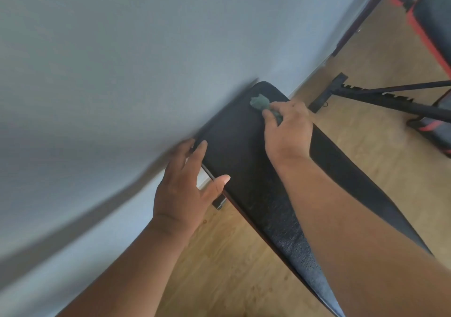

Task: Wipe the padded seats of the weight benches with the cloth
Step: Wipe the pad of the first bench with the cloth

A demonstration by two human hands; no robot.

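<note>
Black padded seat running diagonally from lower right toward far wall, rounded far end just short of grey wall. Right hand near that far end, fingers curled and pinching a small green cloth down onto the pad; most of cloth bunched ahead of the fingertips, touching the seat surface. Beyond the cloth, only a short strip of pad before the rounded edge and the wall. Behind the grip, toward the wearer, long stretch of bare pad, partly covered by the right forearm. Left of the grip, open pad up to the seat's left edge. Left hand at that left edge, fingers straight and spread, thumb lying on the pad top, holding nothing; wall close on its outer side. Right of the grip, seat edge drops to wooden floor.

Across that floor, well apart from the cloth, black metal frame of a second bench, notched bar angled along the floor, foot bar pointing toward the seat's far end. Red-trimmed black padding of that bench at upper right, partly cut off by frame edge. Small dark bracket under seat's left edge, just beside left thumb. Picture blurred along the wall line; no containers discernible
</note>
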